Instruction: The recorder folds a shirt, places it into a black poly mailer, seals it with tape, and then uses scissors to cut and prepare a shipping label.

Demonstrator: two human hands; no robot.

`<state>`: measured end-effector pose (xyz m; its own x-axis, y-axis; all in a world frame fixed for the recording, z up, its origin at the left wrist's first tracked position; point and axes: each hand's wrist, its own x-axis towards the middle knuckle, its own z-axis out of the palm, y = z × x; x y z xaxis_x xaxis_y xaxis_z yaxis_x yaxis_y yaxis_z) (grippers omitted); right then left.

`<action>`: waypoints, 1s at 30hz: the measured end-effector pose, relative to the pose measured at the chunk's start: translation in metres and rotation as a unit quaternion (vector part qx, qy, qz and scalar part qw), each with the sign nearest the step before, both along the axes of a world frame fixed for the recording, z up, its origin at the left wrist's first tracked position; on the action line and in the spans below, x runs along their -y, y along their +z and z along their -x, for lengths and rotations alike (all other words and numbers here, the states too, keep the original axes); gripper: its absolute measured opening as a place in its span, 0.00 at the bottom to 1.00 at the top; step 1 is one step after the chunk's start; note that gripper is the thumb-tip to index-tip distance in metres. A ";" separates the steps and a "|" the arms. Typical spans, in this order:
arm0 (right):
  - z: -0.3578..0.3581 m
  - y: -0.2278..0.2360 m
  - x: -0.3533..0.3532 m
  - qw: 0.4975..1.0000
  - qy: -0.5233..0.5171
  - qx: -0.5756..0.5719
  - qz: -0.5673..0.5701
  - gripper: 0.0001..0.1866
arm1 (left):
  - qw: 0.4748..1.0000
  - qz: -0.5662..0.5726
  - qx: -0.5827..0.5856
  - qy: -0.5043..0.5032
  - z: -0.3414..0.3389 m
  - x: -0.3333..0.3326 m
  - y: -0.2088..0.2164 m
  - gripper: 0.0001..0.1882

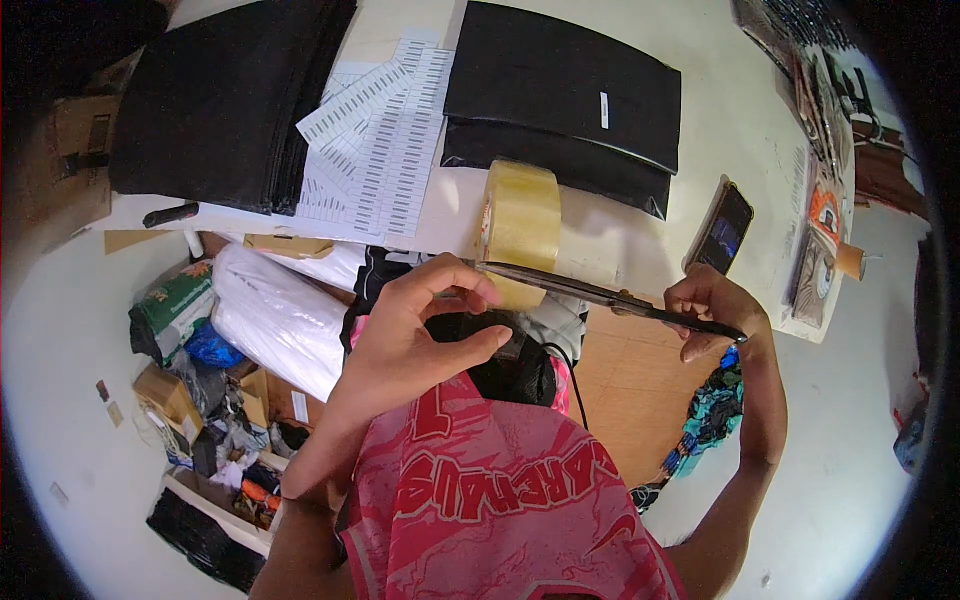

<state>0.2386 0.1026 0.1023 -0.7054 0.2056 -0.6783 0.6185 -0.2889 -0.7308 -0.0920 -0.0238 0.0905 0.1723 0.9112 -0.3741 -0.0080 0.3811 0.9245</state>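
Note:
My right hand [715,310] is closed round the handle end of a pair of long dark scissors [600,293], seen nearly edge-on. Their blades point left and cross in front of a wide roll of clear yellowish packing tape [525,210] at the table's near edge. I cannot tell whether the blades touch the tape. My left hand [430,325] is beside the blade tips and the lower part of the roll, its thumb and curved forefinger apart. Nothing shows between them; its other fingers are partly hidden.
On the white table [740,90] lie black flat packages [560,90], a black stack [225,100], printed label sheets [375,150] and a phone [722,225]. Plastic-wrapped goods [825,220] line the right edge. Below left are a white wrapped bundle [285,310] and boxes [170,400].

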 end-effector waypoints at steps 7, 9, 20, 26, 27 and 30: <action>-0.010 -0.009 0.007 1.000 -0.003 0.025 -0.008 0.21 | 1.000 -0.021 0.011 -0.007 0.002 -0.001 -0.004 0.14; -0.008 -0.010 0.007 1.000 -0.001 0.014 -0.009 0.21 | 1.000 -0.013 0.016 -0.008 0.003 0.000 -0.003 0.14; -0.022 0.001 0.033 0.984 -0.109 -0.143 -0.019 0.24 | 0.998 0.002 0.057 -0.032 0.011 0.001 -0.006 0.16; -0.045 0.015 0.070 0.882 -0.389 -0.208 -0.167 0.30 | 0.997 -0.029 0.028 -0.066 0.021 -0.001 -0.008 0.16; -0.068 0.008 0.067 0.900 -0.352 -0.171 -0.193 0.27 | 0.996 -0.049 0.037 -0.057 0.022 -0.002 -0.009 0.17; -0.081 0.015 0.056 0.868 -0.400 0.085 -0.283 0.19 | 0.996 -0.039 0.068 -0.034 0.023 -0.006 -0.006 0.19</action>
